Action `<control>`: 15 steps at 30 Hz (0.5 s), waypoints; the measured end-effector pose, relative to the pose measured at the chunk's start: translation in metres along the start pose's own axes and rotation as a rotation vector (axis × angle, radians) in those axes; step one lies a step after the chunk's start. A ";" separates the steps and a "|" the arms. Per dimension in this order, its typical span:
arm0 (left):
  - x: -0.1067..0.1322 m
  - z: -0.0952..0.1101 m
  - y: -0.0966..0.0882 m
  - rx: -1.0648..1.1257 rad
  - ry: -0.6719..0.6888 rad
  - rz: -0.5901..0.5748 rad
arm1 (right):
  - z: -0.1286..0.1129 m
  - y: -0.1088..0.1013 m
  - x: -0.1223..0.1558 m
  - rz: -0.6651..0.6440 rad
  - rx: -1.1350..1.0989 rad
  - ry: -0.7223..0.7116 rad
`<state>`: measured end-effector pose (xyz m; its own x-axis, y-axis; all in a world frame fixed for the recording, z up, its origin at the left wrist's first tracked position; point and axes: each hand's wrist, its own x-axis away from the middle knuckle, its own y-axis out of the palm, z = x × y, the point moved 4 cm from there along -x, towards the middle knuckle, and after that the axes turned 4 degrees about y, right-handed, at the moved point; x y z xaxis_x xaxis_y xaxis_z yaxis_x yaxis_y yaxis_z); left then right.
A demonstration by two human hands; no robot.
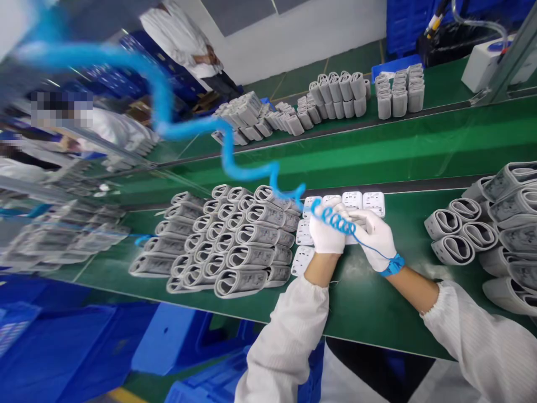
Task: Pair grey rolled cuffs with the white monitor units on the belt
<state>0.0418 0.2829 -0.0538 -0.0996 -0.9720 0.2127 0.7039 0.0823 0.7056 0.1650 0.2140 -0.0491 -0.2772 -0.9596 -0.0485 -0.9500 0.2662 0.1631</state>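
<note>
On the green bench, both hands point(352, 232) seemingly grip white devices point(363, 202).

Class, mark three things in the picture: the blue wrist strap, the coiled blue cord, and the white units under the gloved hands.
blue wrist strap point(393, 266), head view, band on right wrist.
coiled blue cord point(229, 157), head view, mid-length.
white units point(373, 202), head view, top face.

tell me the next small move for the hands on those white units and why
Probably lift one white unit off the group: both gloved hands, left hand and right hand, rest together on the white units beside the rolled grey cuffs. Whether either grip has closed on one can't be told; the blue coiled cord crosses them.
</note>
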 end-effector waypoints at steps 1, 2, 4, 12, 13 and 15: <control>0.000 0.000 0.000 0.007 0.004 -0.020 | 0.001 0.001 0.000 0.009 0.013 0.028; -0.001 -0.001 0.000 0.011 0.005 -0.038 | 0.003 0.002 0.000 0.021 0.027 0.054; -0.001 -0.002 0.001 -0.002 0.008 -0.060 | 0.006 0.002 -0.001 0.049 0.045 0.095; 0.007 -0.005 0.014 -0.081 0.032 -0.127 | 0.015 -0.012 -0.013 0.094 0.006 0.101; 0.006 -0.005 0.014 -0.073 0.031 -0.126 | 0.017 -0.012 -0.014 0.094 -0.018 0.111; 0.005 -0.005 0.014 -0.045 0.024 -0.117 | 0.019 -0.013 -0.016 0.097 -0.054 0.134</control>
<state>0.0551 0.2777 -0.0461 -0.1662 -0.9795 0.1142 0.7193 -0.0412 0.6935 0.1788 0.2281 -0.0689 -0.3423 -0.9341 0.1017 -0.9095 0.3566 0.2137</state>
